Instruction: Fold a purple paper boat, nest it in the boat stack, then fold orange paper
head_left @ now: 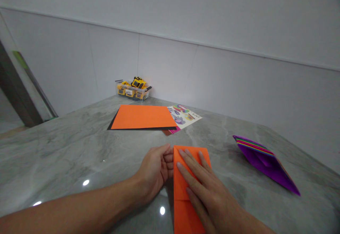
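A folded sheet of orange paper (182,211) lies lengthwise in front of me, with a crease running across its lower part. My right hand (203,188) rests flat on top of it, fingers stretched out and slightly spread. Along the paper's left edge stands my left hand (155,170), palm turned to the right. Its fingers are loosely curled, with the tips against or just beside that edge; nothing shows inside the palm. The bottom end of the paper runs out of view.
A larger orange sheet (143,117) lies on black paper further back, overlapping a printed picture sheet (190,117). Behind them, a clear plastic box (132,91) holds yellow toy vehicles. A purple folded paper piece (262,163) with coloured layers sits on the right of the grey marbled table (66,152).
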Tool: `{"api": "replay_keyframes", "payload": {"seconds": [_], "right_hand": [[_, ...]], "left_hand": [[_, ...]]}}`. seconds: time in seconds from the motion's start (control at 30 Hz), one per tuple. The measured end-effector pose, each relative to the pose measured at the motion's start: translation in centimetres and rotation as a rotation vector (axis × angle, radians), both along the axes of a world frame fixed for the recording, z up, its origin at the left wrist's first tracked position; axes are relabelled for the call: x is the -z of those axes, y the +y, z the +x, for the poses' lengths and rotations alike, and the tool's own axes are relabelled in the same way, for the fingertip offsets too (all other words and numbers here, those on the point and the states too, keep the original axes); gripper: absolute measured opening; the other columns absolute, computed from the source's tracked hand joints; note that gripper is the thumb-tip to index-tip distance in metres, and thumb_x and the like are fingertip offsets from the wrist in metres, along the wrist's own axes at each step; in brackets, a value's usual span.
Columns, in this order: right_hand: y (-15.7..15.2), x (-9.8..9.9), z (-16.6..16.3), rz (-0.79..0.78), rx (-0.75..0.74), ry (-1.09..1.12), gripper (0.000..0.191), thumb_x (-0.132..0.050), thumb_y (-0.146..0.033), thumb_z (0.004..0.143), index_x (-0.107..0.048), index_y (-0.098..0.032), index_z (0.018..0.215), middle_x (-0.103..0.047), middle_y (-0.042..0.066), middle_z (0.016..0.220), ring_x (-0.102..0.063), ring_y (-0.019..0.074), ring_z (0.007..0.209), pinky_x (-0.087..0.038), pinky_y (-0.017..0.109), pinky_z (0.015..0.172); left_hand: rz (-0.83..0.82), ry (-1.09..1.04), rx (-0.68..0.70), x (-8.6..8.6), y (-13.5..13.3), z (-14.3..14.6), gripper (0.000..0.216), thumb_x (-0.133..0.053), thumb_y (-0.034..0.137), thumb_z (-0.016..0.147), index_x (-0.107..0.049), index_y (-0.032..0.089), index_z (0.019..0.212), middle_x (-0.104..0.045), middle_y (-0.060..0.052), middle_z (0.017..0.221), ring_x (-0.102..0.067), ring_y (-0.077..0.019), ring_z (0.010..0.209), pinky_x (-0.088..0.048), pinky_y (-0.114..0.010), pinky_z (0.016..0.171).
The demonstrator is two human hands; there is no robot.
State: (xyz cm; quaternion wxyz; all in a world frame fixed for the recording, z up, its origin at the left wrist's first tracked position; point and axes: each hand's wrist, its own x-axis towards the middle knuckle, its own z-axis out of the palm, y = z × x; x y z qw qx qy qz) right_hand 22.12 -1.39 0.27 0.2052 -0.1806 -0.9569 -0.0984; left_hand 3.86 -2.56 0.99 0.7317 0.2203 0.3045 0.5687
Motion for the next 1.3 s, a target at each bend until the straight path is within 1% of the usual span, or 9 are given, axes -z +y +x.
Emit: {"api": "replay_keyframes", "payload": {"seconds": [0.17, 0.3, 0.37, 0.53, 0.63, 0.77, 0.97, 1.13, 1.3], "right_hand": [[0.2, 0.3, 0.2, 0.018, -0.005, 0.029, 0.055, -0.041, -0.006, 0.085, -0.04, -0.009, 0.14, -0.033, 0.017, 0.148, -0.028, 0.028, 0.138, -0.032, 0.049, 0.108], [0.4, 0.5, 0.1, 0.017, 0.016, 0.076, 0.055, -0.041, -0.005, 0.086, -0.037, -0.007, 0.141, -0.028, 0.017, 0.15, -0.026, 0.028, 0.138, -0.032, 0.047, 0.108], [0.5, 0.5, 0.1, 0.017, 0.026, 0.098, 0.054, -0.04, -0.005, 0.087, -0.037, -0.006, 0.14, -0.026, 0.017, 0.151, -0.024, 0.0278, 0.139, -0.032, 0.046, 0.109], [0.6, 0.4, 0.4, -0.015, 0.019, 0.124, 0.053, -0.039, -0.006, 0.088, -0.036, -0.006, 0.141, -0.019, 0.017, 0.153, -0.023, 0.0287, 0.139, -0.033, 0.044, 0.109], [0.6, 0.4, 0.7, -0.042, 0.018, 0.119, 0.055, -0.039, -0.007, 0.088, -0.034, -0.008, 0.143, -0.018, 0.015, 0.154, -0.022, 0.0289, 0.139, -0.032, 0.044, 0.109], [0.6, 0.4, 0.9, -0.046, 0.002, 0.123, 0.057, -0.038, -0.006, 0.087, -0.032, -0.009, 0.144, -0.019, 0.014, 0.154, -0.022, 0.0286, 0.139, -0.033, 0.043, 0.109], [0.7, 0.3, 0.9, -0.007, -0.017, 0.135, 0.061, -0.038, -0.004, 0.087, -0.026, -0.008, 0.146, -0.014, 0.017, 0.155, -0.019, 0.0309, 0.14, -0.029, 0.049, 0.11], [0.7, 0.1, 0.9, 0.004, -0.025, 0.135, 0.059, -0.038, -0.004, 0.087, -0.029, -0.006, 0.145, -0.015, 0.018, 0.154, -0.019, 0.0325, 0.14, -0.03, 0.05, 0.11], [0.5, 0.0, 1.0, 0.008, -0.023, 0.131, 0.062, -0.038, -0.003, 0.086, -0.024, -0.007, 0.146, -0.013, 0.018, 0.155, -0.018, 0.0319, 0.141, -0.029, 0.052, 0.11]], "left_hand": [[0.051, 0.067, 0.02, 0.4, 0.0, 0.1, 0.032, -0.047, 0.028, 0.087, -0.069, 0.005, 0.087, -0.072, -0.017, 0.078, -0.068, -0.021, 0.065, -0.052, -0.03, 0.065], [0.032, 0.12, 0.12, 0.4, -0.2, 0.2, 0.036, -0.049, 0.037, 0.089, -0.067, 0.008, 0.099, -0.072, -0.014, 0.075, -0.067, -0.0199, 0.057, -0.052, -0.03, 0.058], [0.086, 0.079, 0.184, 0.4, -0.4, 0.3, 0.032, -0.051, 0.033, 0.088, -0.066, 0.009, 0.104, -0.072, -0.014, 0.079, -0.068, -0.0204, 0.062, -0.052, -0.03, 0.06], [0.217, -0.009, 0.284, 0.4, -0.7, 0.3, 0.027, -0.059, 0.017, 0.082, -0.066, 0.011, 0.107, -0.071, -0.013, 0.091, -0.069, -0.0231, 0.086, -0.051, -0.031, 0.076], [0.243, -0.006, 0.28, 0.5, -0.8, 0.4, 0.026, -0.061, 0.018, 0.082, -0.067, 0.012, 0.107, -0.071, -0.013, 0.093, -0.068, -0.0245, 0.092, -0.051, -0.033, 0.08], [0.246, 0.029, 0.261, 0.3, -1.0, 0.4, 0.026, -0.065, 0.022, 0.08, -0.068, 0.012, 0.105, -0.071, -0.013, 0.094, -0.068, -0.0249, 0.091, -0.051, -0.032, 0.079], [0.304, -0.006, 0.287, 0.0, -1.2, 0.4, 0.025, -0.061, 0.019, 0.084, -0.068, 0.012, 0.107, -0.07, -0.013, 0.098, -0.067, -0.0252, 0.094, -0.051, -0.034, 0.081], [0.328, -0.022, 0.285, 0.0, -1.3, 0.4, 0.026, -0.059, 0.016, 0.085, -0.068, 0.013, 0.109, -0.069, -0.012, 0.098, -0.067, -0.0239, 0.092, -0.051, -0.033, 0.08], [0.332, 0.021, 0.279, -0.1, -1.5, 0.6, 0.029, -0.063, 0.02, 0.083, -0.067, 0.015, 0.11, -0.069, -0.011, 0.096, -0.067, -0.0237, 0.09, -0.05, -0.033, 0.079]]}}
